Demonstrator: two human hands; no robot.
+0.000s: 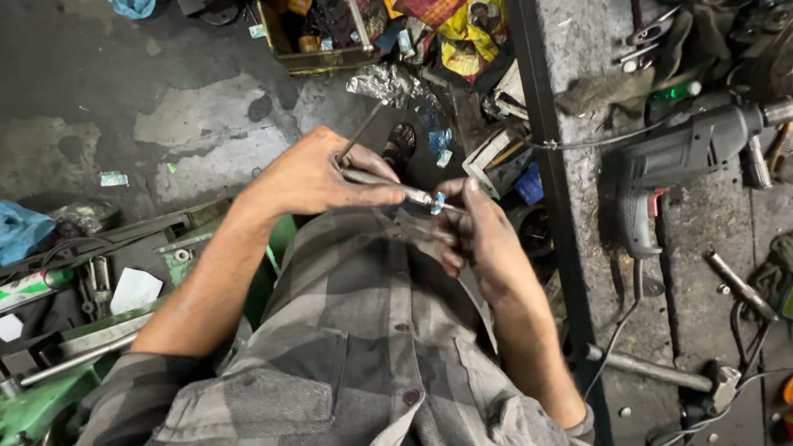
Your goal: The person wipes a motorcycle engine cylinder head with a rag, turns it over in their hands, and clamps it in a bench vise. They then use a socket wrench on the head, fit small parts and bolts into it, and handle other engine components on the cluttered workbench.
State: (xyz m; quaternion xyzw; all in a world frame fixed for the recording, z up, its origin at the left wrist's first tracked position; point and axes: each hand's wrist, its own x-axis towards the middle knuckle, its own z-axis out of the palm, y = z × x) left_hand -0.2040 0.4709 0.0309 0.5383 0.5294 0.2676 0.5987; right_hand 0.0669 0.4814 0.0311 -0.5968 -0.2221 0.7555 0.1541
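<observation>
1. While the metal rod is held level above the person's lap, it is clamped in the left hand, fingers closed round its near end; a thin wire-like piece sticks up from that same fist.
2. The rod's far tip, with a small bluish-white fitting, is pinched by the right hand, fingers closed on it. What the fitting is cannot be told.
3. Risk: the fitting is small and gripped by fingertips only. If it is dropped, it is likely lost in the clutter on the floor below the rod.
4. Risk: the grip looks greasy, so the rod could slip or twist in the fist.
5. Risk: the upright wire piece points toward the face, so a jerk could bring it up.
6. The electric drill lies on the bench right of the rod, with its cable hanging off the bench edge; it could be snagged by the right elbow.
</observation>
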